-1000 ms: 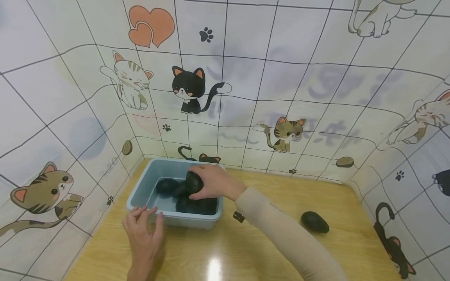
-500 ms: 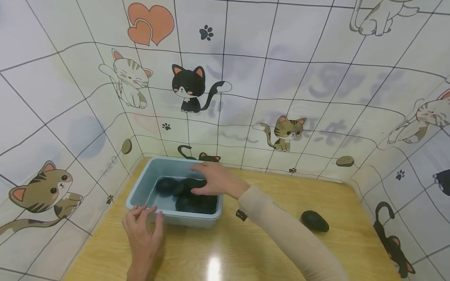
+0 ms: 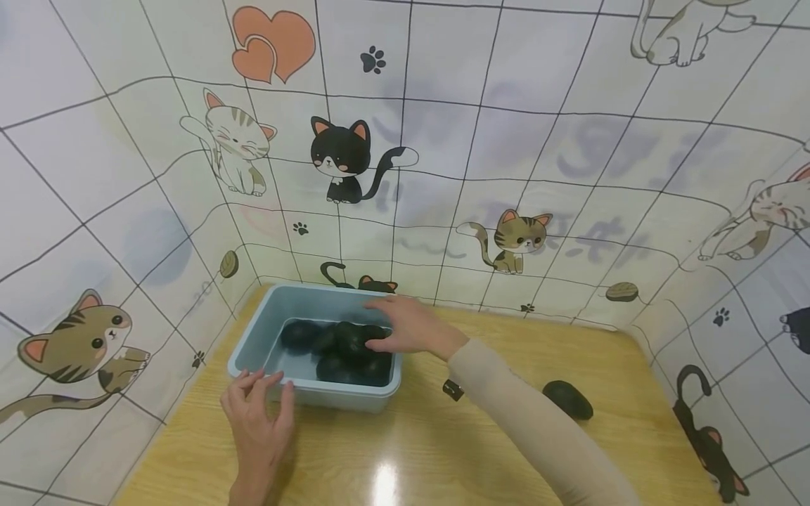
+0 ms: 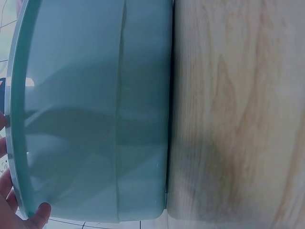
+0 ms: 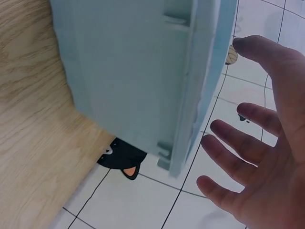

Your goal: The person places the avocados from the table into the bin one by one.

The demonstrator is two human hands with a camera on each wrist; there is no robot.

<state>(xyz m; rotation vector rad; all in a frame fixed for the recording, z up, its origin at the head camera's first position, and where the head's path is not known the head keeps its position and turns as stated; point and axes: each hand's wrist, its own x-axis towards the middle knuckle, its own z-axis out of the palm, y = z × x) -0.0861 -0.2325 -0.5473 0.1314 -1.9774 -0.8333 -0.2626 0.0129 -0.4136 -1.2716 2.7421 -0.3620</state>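
Note:
A pale blue plastic bin (image 3: 304,295) holds several dark avocados (image 3: 349,341), heaped mostly at its right end. My right hand (image 3: 414,325) hangs over the bin's right side, fingers spread apart and nothing in them. The right wrist view shows that palm and its loose fingers (image 5: 228,138) beside the bin's outer wall (image 5: 128,67). At the front left corner, my left hand (image 3: 258,418) rests its fingertips lightly on the rim. In the left wrist view its thumb (image 4: 44,212) lies by the bin's wall, while the other fingertips reach the rim.
One more avocado (image 3: 568,399) lies alone on the right part of the wooden table (image 3: 493,450). A small dark tag (image 3: 453,389) shows by the right sleeve (image 3: 506,393). Tiled sheeting with cartoon cats (image 3: 342,158) stands behind the table and along both sides.
My right hand has let go of an avocado onto the heap in the bin, then drawn back to the right. The left hand stays at the rim.

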